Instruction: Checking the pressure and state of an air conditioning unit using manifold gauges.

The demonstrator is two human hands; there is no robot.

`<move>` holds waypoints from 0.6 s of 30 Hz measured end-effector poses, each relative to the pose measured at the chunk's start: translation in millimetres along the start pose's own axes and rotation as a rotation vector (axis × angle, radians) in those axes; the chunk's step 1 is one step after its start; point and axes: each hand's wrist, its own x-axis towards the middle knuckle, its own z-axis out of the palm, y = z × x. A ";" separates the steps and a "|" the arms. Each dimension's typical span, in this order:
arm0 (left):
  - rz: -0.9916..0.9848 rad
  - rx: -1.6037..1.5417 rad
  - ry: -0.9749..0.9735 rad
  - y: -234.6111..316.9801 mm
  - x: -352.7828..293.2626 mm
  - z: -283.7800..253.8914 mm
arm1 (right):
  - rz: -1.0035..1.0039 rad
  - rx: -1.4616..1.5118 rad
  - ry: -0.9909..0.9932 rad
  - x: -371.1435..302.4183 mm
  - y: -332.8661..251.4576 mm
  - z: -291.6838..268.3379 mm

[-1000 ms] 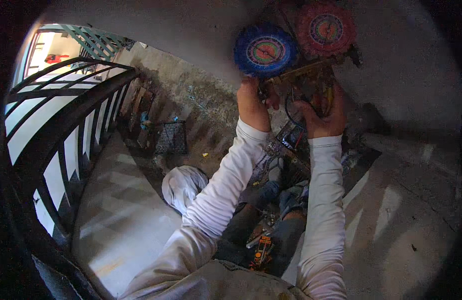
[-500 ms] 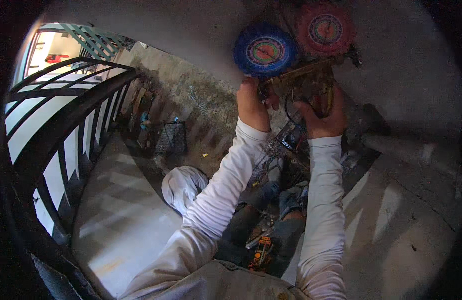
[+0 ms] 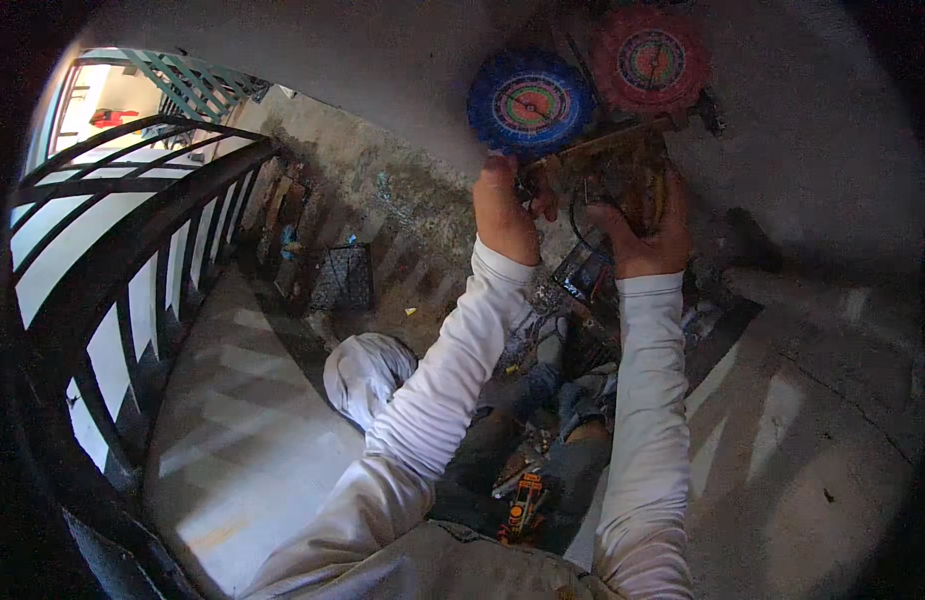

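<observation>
In front of me is a manifold gauge set with a round blue-rimmed gauge [image 3: 531, 105], a red-rimmed gauge [image 3: 651, 65] and a brass-coloured manifold bar [image 3: 605, 142] below them. My left hand [image 3: 505, 215] is closed at the bar's left end, thumb up under the blue gauge. Below the right part of the bar, my right hand [image 3: 648, 242] is closed around the fittings, with something yellow, hose-like, along its fingers. A dark cable or hose loops between the hands. Shadow hides exactly what each fingertip presses on.
A dark curved metal railing [image 3: 133, 245] runs along the left. Near it on the stained floor stands a black mesh basket [image 3: 343, 277]. A whitish cloth-like bundle [image 3: 368, 375] lies beside my left forearm. An orange-and-black tool [image 3: 523, 508] rests by my legs. Dark clutter lies below the hands.
Both hands stay at the gauge set, with only a very slight shift of the fingers. Nothing else has visibly moved.
</observation>
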 end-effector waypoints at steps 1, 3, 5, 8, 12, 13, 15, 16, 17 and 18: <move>0.000 -0.016 -0.007 -0.8 0.3 0.1 | -0.001 -0.001 0.001 -0.5 1.1 -0.2; -0.009 -0.011 0.036 2.6 -0.7 2.6 | 0.029 0.059 0.019 -2.2 2.3 2.3; -0.019 -0.007 0.077 3.5 -0.8 3.8 | 0.020 0.035 0.019 -2.4 -4.9 3.8; 0.021 -0.005 0.056 1.4 0.5 3.0 | -0.031 0.027 0.009 -0.3 -7.3 2.6; 0.001 -0.023 0.060 -0.6 1.6 1.5 | -0.061 0.038 -0.003 1.9 -14.7 2.5; -0.019 -0.062 0.074 -0.4 1.7 1.3 | -0.061 0.039 -0.004 1.8 -15.1 3.0; -0.034 -0.062 0.080 1.2 2.0 1.5 | 0.038 0.077 0.001 0.7 -14.6 4.4; -0.050 -0.063 0.086 1.8 2.2 1.3 | 0.038 0.078 0.000 -0.3 -12.9 5.1; -0.049 -0.065 0.085 1.2 3.0 1.3 | -0.006 0.041 0.016 -0.9 -10.8 4.7; -0.054 -0.069 0.083 0.6 4.0 0.8 | -0.050 0.003 0.032 -1.0 -9.6 4.0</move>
